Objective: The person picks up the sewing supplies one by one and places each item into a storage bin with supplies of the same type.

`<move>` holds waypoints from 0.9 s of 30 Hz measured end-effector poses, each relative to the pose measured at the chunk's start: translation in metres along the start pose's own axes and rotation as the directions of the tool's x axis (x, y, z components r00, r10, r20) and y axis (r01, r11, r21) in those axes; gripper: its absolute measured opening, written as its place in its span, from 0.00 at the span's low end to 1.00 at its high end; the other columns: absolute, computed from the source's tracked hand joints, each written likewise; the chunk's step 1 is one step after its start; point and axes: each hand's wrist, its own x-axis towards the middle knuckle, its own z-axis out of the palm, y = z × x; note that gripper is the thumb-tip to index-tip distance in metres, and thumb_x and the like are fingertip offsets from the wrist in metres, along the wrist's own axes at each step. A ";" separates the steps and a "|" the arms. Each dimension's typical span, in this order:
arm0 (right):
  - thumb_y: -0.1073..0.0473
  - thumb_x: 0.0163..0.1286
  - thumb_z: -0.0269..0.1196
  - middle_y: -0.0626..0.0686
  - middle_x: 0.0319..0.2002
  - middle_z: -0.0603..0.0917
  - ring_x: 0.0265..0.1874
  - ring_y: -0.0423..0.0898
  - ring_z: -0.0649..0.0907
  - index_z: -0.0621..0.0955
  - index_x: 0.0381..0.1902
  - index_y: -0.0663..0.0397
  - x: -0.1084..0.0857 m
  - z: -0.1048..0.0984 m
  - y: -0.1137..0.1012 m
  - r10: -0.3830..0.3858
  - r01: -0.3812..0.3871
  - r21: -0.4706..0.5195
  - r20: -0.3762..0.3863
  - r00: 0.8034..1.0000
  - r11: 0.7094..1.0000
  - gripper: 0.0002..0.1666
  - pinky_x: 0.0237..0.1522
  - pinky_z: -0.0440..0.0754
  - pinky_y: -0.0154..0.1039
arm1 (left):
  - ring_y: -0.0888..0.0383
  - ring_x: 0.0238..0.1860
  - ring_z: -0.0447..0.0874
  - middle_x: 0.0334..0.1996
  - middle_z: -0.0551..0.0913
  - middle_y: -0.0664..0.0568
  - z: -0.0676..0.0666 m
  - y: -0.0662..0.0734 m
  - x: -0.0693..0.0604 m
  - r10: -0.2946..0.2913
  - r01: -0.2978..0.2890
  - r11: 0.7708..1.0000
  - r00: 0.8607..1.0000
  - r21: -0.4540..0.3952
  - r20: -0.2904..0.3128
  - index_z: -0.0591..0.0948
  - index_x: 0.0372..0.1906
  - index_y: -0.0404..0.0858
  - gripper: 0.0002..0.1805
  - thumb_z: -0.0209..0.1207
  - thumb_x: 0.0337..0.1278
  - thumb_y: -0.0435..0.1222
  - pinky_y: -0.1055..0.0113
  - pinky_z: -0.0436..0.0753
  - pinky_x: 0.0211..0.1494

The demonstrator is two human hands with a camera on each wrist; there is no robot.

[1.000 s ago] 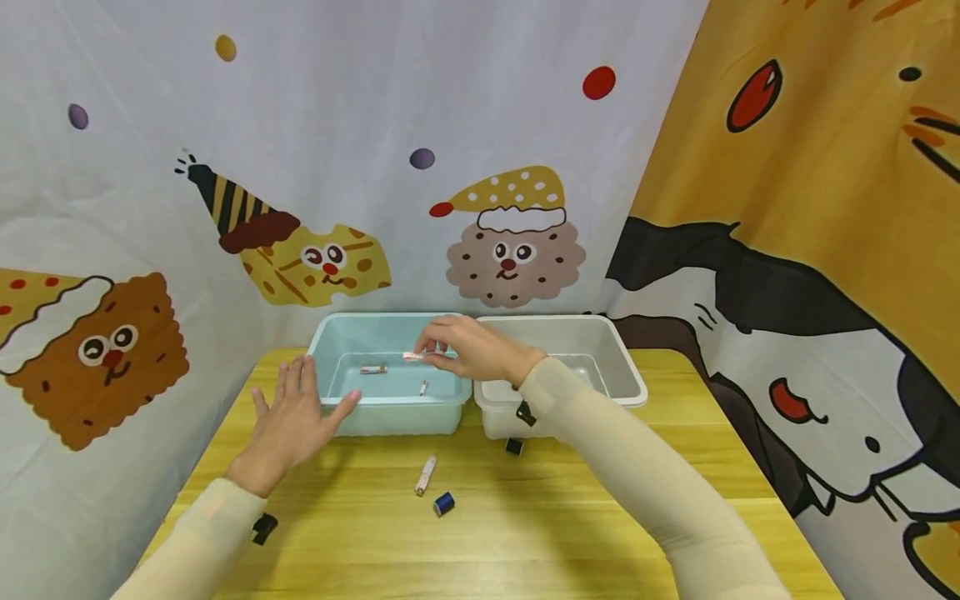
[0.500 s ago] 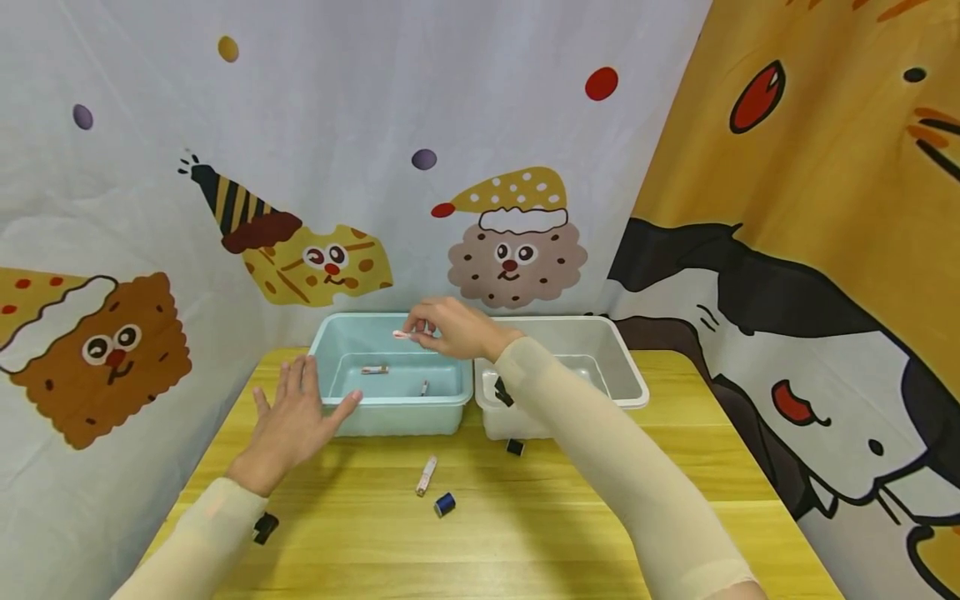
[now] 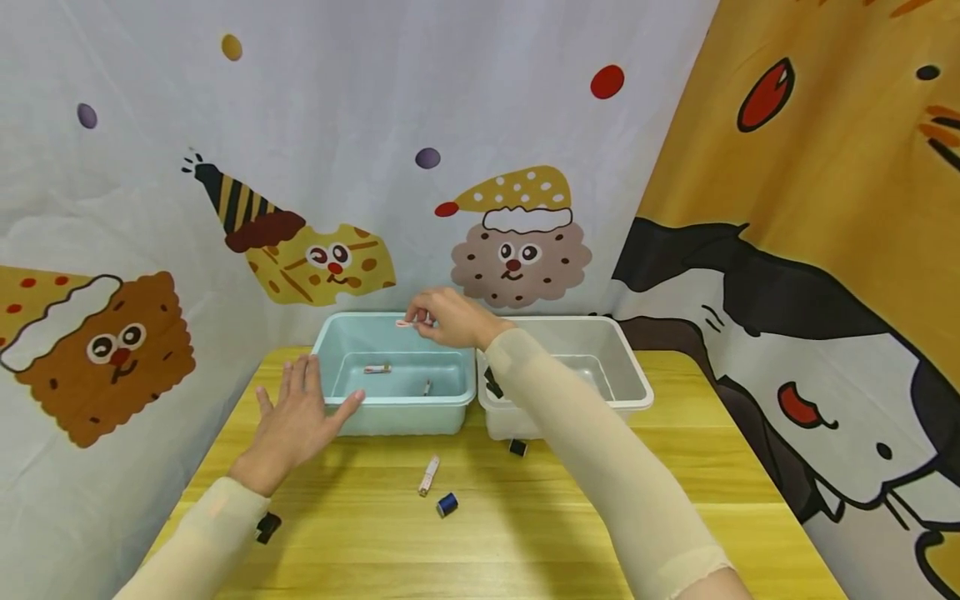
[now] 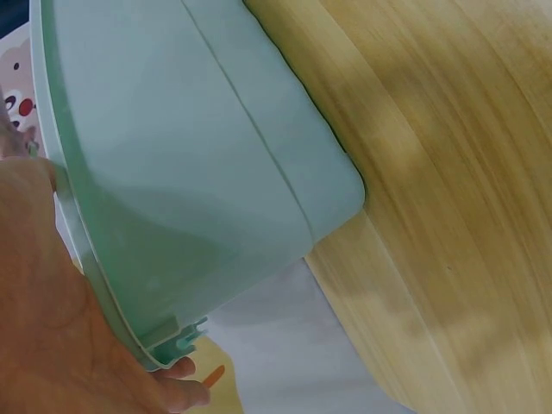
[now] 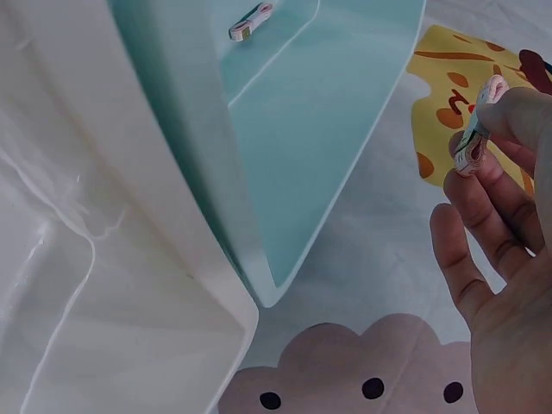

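Over the back part of the light blue bin (image 3: 397, 419), the right hand (image 3: 453, 319) pinches a small folded pinkish-white bundle (image 3: 404, 323) between thumb and fingers. The right wrist view shows that bundle (image 5: 479, 129) held by the fingertips, beside the bin's rim. The left hand (image 3: 296, 417) lies with spread, straight fingers on the bin's front left corner; in the left wrist view the hand (image 4: 60, 302) rests along the rim. Inside the bin are a bundle (image 3: 377, 368) at the left and a smaller-looking one (image 3: 427, 387) near the front.
A white-grey bin (image 3: 637, 398) stands right of the blue one. On the wooden table (image 3: 360, 542) in front lie another pale bundle (image 3: 429, 476), a blue thread spool (image 3: 447, 505) and a black spool (image 3: 518, 447). A printed curtain (image 3: 337, 108) hangs behind.
The right hand has moved back and slightly left, still pinching the bundle, from above the bin's middle to near its rear rim. The left hand has stayed at the corner.
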 end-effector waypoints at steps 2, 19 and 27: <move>0.61 0.88 0.66 0.53 0.55 0.95 0.53 0.47 0.93 0.93 0.61 0.52 0.001 0.001 0.000 0.011 -0.011 -0.002 -0.004 1.000 1.000 0.12 0.59 0.93 0.39 | 0.16 0.94 0.38 0.95 0.43 0.22 0.000 0.000 0.000 0.001 -0.001 1.000 1.000 0.001 0.001 0.41 0.94 0.22 0.71 0.44 0.82 0.80 0.03 0.39 0.82; 0.53 0.87 0.72 0.58 0.68 0.90 0.67 0.53 0.90 0.86 0.73 0.53 0.001 0.011 0.004 0.172 -0.175 -0.066 -0.045 0.984 0.982 0.23 0.72 0.89 0.51 | 0.17 0.94 0.39 0.95 0.43 0.23 0.002 0.000 0.002 0.007 -0.007 1.000 1.000 0.006 -0.010 0.42 0.94 0.22 0.71 0.46 0.83 0.79 0.03 0.40 0.82; 0.53 0.87 0.71 0.56 0.66 0.89 0.66 0.52 0.89 0.87 0.73 0.54 -0.003 0.013 0.005 0.181 -0.184 -0.076 -0.045 0.983 0.980 0.23 0.72 0.88 0.50 | 0.16 0.94 0.38 0.95 0.42 0.22 0.003 -0.001 0.001 0.005 -0.005 1.000 1.000 0.000 -0.002 0.41 0.94 0.22 0.70 0.46 0.84 0.78 0.04 0.39 0.82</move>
